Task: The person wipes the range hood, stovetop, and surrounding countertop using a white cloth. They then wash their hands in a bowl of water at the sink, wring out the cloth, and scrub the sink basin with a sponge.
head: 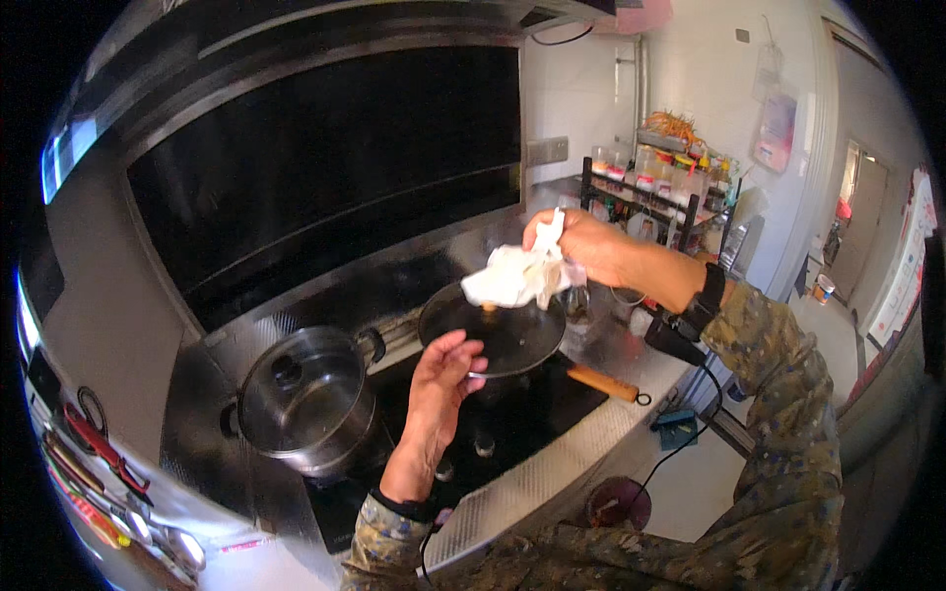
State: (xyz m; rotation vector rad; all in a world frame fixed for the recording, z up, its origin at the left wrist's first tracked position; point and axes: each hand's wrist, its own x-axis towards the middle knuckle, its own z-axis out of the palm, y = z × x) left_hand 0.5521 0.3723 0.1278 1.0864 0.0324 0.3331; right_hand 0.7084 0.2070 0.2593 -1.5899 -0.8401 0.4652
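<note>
My right hand grips a crumpled white bag, probably thin plastic, above a dark frying pan. What the bag contains is hidden. A small tan spot shows just under the bag; I cannot tell what it is. My left hand is raised at the near left side of the pan, palm partly up and fingers slightly curled, with nothing visible in it. Whether its fingertips touch the pan's rim is unclear. The pan sits at the right of a black glass cooktop, its wooden handle pointing towards the counter's front right.
A steel pot under a glass lid stands on the left of the cooktop. A black rack with seasoning jars occupies the back right. Utensils hang at the left wall. A purple bin stands on the floor below the counter.
</note>
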